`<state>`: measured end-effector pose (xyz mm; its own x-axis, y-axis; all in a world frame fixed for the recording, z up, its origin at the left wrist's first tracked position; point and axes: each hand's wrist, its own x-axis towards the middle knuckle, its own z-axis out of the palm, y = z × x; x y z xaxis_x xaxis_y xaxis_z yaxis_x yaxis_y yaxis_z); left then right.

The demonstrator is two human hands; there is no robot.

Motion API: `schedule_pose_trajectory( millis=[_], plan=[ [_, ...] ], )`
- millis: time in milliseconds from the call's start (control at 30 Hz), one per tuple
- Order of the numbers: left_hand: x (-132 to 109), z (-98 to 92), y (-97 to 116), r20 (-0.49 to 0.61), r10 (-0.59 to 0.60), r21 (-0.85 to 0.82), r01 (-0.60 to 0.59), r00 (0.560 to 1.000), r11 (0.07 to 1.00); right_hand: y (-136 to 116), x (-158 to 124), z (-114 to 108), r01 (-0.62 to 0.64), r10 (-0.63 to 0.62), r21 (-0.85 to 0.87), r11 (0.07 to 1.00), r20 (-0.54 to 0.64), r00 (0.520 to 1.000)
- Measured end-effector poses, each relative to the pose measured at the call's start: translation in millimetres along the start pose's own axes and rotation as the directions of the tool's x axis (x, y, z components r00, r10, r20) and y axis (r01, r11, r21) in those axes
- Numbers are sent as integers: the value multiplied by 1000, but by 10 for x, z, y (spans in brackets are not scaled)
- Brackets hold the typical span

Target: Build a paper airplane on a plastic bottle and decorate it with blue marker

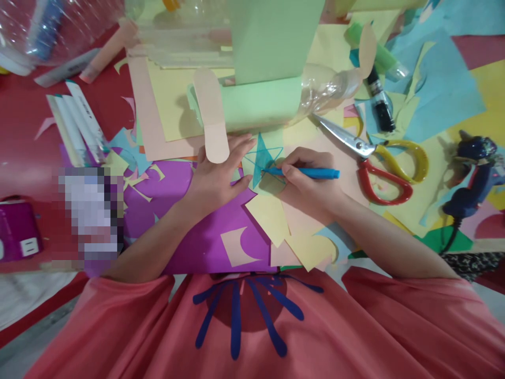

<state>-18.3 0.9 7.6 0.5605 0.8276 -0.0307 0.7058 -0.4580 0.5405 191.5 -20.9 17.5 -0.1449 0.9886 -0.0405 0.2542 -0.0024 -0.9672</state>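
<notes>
My right hand [311, 181] grips a blue marker [319, 172], its tip on a small piece of light green paper [251, 167]. A star outline [263, 160] is drawn there in blue, with part of it coloured in. My left hand [221, 176] lies with fingers apart at the left edge of that paper. Just beyond lies a clear plastic bottle [327, 92] wrapped in light green paper [260, 102]. A pale rounded paper strip [211, 116] sticks out from its left end, overlapping my left hand's fingers in view.
Scissors [365, 150] with red and yellow handles lie open at right. Beyond them are a black marker [381, 102] and a dark blue glue gun [469, 184]. Several white markers [81, 123] lie at left. Purple sheet [177, 226] and paper scraps [240, 247] cover the near table.
</notes>
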Motion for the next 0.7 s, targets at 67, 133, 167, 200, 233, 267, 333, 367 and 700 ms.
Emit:
schedule_pose_trajectory(
  millis=[67, 133, 167, 200, 233, 267, 333, 367, 700],
  plan=[
    [-2, 4, -9, -4, 12, 1, -12, 1000, 1000, 9, -2, -1, -7, 7, 1, 1000, 9, 1000],
    [-5, 7, -14, -14, 20, 3, -20, 1000, 1000, 12, -4, -1, -12, 12, -8, 1000, 10, 1000],
    [-6, 7, -14, -15, 20, 4, -20, 1000, 1000, 11, -5, 0, -12, 12, -17, 1000, 11, 1000],
    [-6, 6, -12, -14, 17, 4, -17, 1000, 1000, 10, -7, 2, -13, 13, -26, 1000, 9, 1000],
    [-6, 5, -9, -12, 12, 4, -12, 1000, 1000, 8, -10, 4, -11, 11, -34, 999, 11, 1000],
    [-5, 3, -4, -8, 8, 3, -8, 1000, 1000, 8, -12, 6, -8, 8, -36, 999, 15, 1000],
    [-2, 1, 4, -7, 1, -4, -1, 1000, 1000, 8, -16, 8, 9, -9, -29, 1000, 27, 1000],
    [-1, 1, 6, -7, -2, -8, 2, 1000, 1000, 8, -18, 7, 18, -17, -25, 1000, 36, 999],
    [-9, -5, 6, -9, 0, -9, -1, 1000, 1000, 6, -8, 7, 15, -18, -39, 999, -58, 998]
  ],
)
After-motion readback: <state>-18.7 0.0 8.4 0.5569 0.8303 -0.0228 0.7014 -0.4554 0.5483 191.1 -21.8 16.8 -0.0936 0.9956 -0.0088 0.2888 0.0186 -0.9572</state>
